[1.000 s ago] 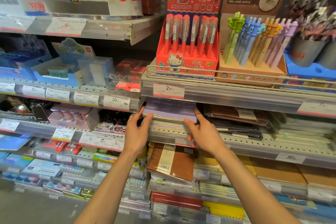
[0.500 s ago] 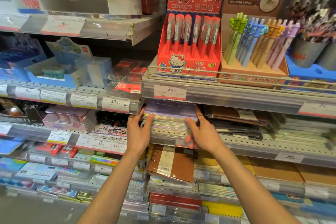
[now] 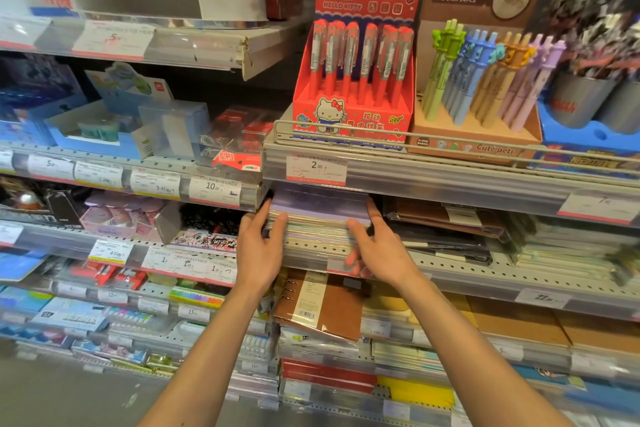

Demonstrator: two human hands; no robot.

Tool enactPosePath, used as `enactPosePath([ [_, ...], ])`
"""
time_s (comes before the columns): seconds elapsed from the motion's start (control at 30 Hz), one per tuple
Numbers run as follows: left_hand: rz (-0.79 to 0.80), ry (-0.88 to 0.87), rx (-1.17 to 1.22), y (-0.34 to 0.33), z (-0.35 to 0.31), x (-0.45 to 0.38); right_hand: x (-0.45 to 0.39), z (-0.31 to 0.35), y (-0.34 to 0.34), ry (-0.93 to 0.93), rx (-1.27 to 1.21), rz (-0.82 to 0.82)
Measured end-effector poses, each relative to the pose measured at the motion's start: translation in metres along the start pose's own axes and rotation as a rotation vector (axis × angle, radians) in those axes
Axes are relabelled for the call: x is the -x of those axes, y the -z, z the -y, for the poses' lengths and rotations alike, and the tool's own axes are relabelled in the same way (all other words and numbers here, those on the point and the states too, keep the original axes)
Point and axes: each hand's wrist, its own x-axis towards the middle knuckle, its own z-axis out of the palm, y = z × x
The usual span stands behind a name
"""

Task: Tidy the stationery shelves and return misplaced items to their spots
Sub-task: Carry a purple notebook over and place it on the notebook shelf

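Observation:
A stack of thin notebooks with a purple one on top lies on a perforated shelf under the pen shelf. My left hand presses flat against the stack's left edge, fingers spread. On the stack's right front corner rests my right hand, thumb up along the side and fingers blurred over the shelf lip. Neither hand lifts anything; both only touch the stack.
Above stand a red Hello Kitty pen box and a brown gel pen box behind a wire rail. Brown wrapped notebooks lie right of the stack. A brown ring binder leans on the shelf below. Price tags line every shelf edge.
My right hand has slid slightly down and forward along the stack's right corner, its fingers now blurred. My left hand stays on the left edge. The view has shifted a little.

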Motion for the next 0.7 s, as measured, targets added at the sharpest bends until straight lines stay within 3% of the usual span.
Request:
enactPosePath([
  [0.47,-0.055,0.066,-0.027,0.000,-0.017,0.045,0.019,-0.022,0.009,0.166,0.025,0.024],
  [0.7,-0.071,0.098,-0.060,0.014,-0.003,0.065,0.053,-0.028,-0.008,0.116,-0.105,-0.190],
])
